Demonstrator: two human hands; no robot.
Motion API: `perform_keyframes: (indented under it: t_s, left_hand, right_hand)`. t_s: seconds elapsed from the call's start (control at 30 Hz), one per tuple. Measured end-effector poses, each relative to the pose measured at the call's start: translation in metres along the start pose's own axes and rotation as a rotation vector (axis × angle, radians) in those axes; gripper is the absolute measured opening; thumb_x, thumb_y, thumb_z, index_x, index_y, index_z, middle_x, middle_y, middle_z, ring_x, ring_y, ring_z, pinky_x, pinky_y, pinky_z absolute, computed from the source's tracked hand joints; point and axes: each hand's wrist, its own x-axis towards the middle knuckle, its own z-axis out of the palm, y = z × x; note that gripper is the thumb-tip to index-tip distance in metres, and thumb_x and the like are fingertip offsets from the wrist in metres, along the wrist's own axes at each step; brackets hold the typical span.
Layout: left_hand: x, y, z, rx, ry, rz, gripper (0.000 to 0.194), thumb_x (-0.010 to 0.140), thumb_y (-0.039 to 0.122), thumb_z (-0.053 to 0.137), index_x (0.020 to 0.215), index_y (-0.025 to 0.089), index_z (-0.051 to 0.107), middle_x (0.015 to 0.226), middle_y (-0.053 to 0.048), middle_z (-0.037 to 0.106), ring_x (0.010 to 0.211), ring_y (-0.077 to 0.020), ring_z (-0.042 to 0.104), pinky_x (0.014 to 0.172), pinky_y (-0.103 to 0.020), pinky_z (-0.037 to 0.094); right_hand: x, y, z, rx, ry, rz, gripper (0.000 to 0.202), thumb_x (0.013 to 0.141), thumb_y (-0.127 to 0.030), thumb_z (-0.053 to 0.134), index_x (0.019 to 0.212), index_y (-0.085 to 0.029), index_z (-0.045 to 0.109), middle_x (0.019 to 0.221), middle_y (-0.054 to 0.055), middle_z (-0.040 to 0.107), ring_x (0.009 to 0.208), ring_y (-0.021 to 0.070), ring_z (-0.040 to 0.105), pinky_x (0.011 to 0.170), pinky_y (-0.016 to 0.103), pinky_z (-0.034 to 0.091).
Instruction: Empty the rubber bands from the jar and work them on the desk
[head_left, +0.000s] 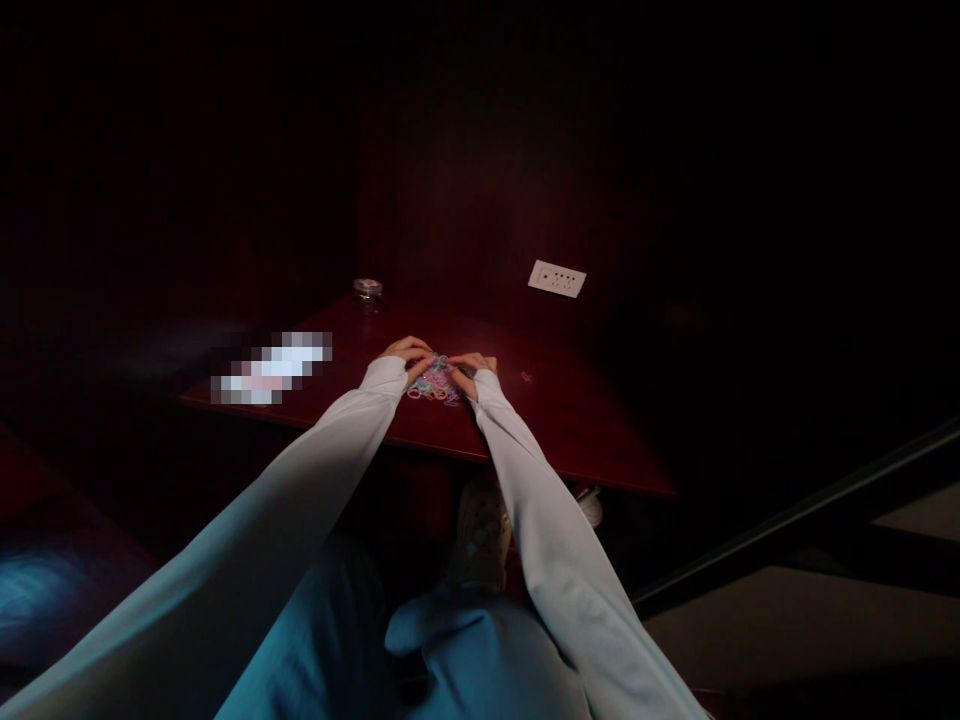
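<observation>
A small heap of thin, colourful elastic hair ties (pixel 433 384) lies on the dark red table (pixel 480 432), in pink, purple, green and other pale tints. My left hand (pixel 407 350) curves around the heap's left and far side, fingertips at its edge and thumb apart from the fingers. From the right, my right hand (pixel 477 368) reaches to the same heap, with its fingers stretched out and its thumb lower down. Both hands touch the hair ties, though the fingertips are small and dim. To the right of my right hand lie a few pinkish hair ties (pixel 526 377).
A clear jar with a lid (pixel 367 294) stands at the table's back left corner. On the left lies a bright, pixelated object (pixel 274 368). A white socket panel (pixel 557 279) is on the wall behind. My knees and a clog (pixel 482 535) show below the table's front edge.
</observation>
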Motion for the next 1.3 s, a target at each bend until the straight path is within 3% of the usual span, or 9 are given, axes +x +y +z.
perform_keyframes:
  t_s: [0.17,0.43,0.6,0.7,0.83,0.97,1.13,1.3]
  left_hand:
    - [-0.001,0.001,-0.001,-0.016,-0.03,-0.01,0.029,0.092,0.046,0.059,0.089,0.023,0.077,0.103,-0.006,0.071,0.097,-0.0225,0.067,0.092,-0.036,0.055]
    - [0.0,0.002,0.0,-0.017,-0.044,-0.007,0.031,0.091,0.048,0.059,0.086,0.023,0.076,0.103,-0.006,0.072,0.096,-0.0221,0.068,0.088,-0.035,0.056]
    - [-0.001,0.006,-0.004,-0.006,-0.074,-0.001,0.029,0.09,0.046,0.059,0.094,0.022,0.076,0.104,-0.007,0.071,0.097,-0.0227,0.067,0.088,-0.036,0.056]
    - [-0.002,0.009,-0.004,0.031,-0.075,-0.009,0.027,0.089,0.044,0.06,0.096,0.022,0.074,0.104,-0.007,0.071,0.099,-0.0234,0.067,0.092,-0.038,0.054]
    - [-0.004,0.013,-0.005,0.063,-0.071,0.002,0.024,0.089,0.042,0.06,0.095,0.022,0.073,0.105,-0.007,0.072,0.102,-0.0237,0.066,0.098,-0.039,0.052]
    - [-0.005,0.016,-0.005,0.081,-0.066,-0.012,0.022,0.09,0.041,0.059,0.094,0.023,0.072,0.105,-0.005,0.071,0.102,-0.0228,0.065,0.099,-0.038,0.051]
    - [-0.005,0.018,-0.004,0.084,-0.061,-0.027,0.019,0.089,0.039,0.059,0.093,0.024,0.071,0.105,-0.004,0.072,0.102,-0.0222,0.064,0.097,-0.037,0.051]
    - [-0.005,0.016,-0.003,0.07,-0.064,-0.022,0.018,0.087,0.038,0.061,0.09,0.024,0.07,0.105,-0.005,0.072,0.1,-0.0225,0.065,0.096,-0.038,0.051]
  right_hand:
    - [0.001,0.002,0.002,0.0,0.014,0.01,0.018,0.088,-0.044,0.073,0.095,-0.03,0.082,0.107,0.002,0.072,0.113,0.0226,0.052,0.101,0.036,0.036]
    - [0.002,0.007,0.003,0.021,0.067,-0.028,0.018,0.086,-0.044,0.076,0.084,-0.027,0.081,0.103,0.004,0.073,0.113,0.0225,0.053,0.102,0.037,0.036]
    - [0.004,0.004,-0.001,-0.014,0.113,-0.017,0.018,0.089,-0.042,0.072,0.085,-0.027,0.08,0.1,0.004,0.071,0.11,0.0226,0.052,0.099,0.036,0.036]
    - [0.003,0.007,-0.015,-0.106,0.279,0.113,0.021,0.09,-0.043,0.068,0.084,-0.027,0.079,0.104,0.004,0.07,0.109,0.024,0.048,0.096,0.036,0.034]
    - [-0.003,0.02,-0.042,-0.26,0.484,0.407,0.022,0.092,-0.04,0.061,0.09,-0.026,0.078,0.108,0.005,0.069,0.109,0.0254,0.046,0.092,0.036,0.031]
    - [-0.011,0.036,-0.064,-0.378,0.532,0.682,0.02,0.091,-0.034,0.059,0.092,-0.025,0.077,0.109,0.007,0.069,0.11,0.0268,0.047,0.088,0.037,0.031]
    - [-0.013,0.048,-0.072,-0.465,0.514,0.749,0.017,0.087,-0.034,0.063,0.084,-0.024,0.076,0.1,0.008,0.068,0.108,0.0282,0.046,0.088,0.039,0.032]
    - [-0.012,0.061,-0.067,-0.463,0.498,0.677,0.021,0.084,-0.038,0.066,0.073,-0.022,0.072,0.098,0.011,0.067,0.108,0.0319,0.046,0.091,0.047,0.031]
